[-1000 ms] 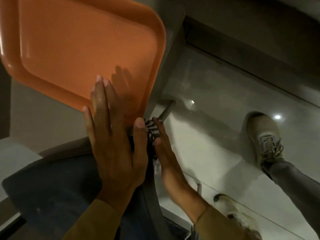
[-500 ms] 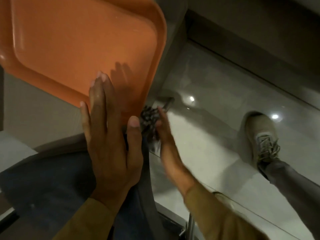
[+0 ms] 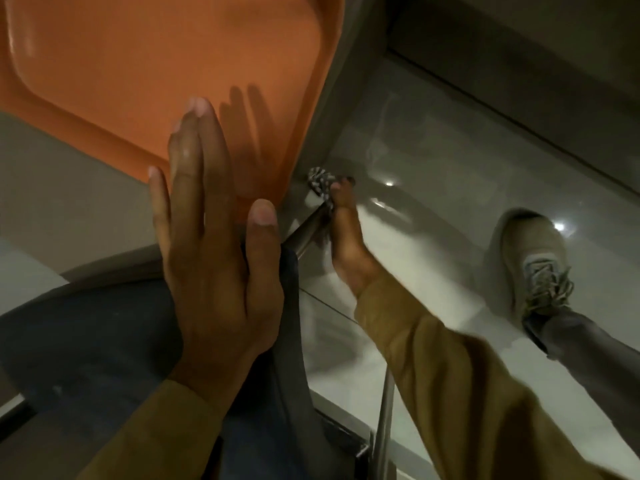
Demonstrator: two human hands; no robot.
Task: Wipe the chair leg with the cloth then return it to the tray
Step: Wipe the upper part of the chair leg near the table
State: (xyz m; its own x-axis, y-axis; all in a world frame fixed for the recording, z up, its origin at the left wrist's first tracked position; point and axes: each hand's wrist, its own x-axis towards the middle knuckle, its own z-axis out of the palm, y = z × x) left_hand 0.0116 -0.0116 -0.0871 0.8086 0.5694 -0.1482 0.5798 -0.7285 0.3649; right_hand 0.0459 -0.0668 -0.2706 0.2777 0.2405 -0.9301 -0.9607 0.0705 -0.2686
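A metal chair leg (image 3: 306, 233) slants down from under the dark chair seat (image 3: 86, 341) toward the floor. My right hand (image 3: 346, 237) reaches down along it, shut on a black-and-white checked cloth (image 3: 320, 183) bunched at the leg's lower end. My left hand (image 3: 211, 244) lies flat, fingers together, on the seat's front edge, with fingertips over the rim of the orange tray (image 3: 156, 64). The tray rests on a grey table and holds nothing I can see.
The grey table's edge (image 3: 332, 109) runs down beside the chair leg. A second metal chair leg (image 3: 382, 427) stands at the bottom centre. A shoe and trouser leg (image 3: 533, 271) rest on the glossy tiled floor to the right.
My right hand has slid the cloth further down the chair leg, away from the seat. My left hand stays flat on the seat.
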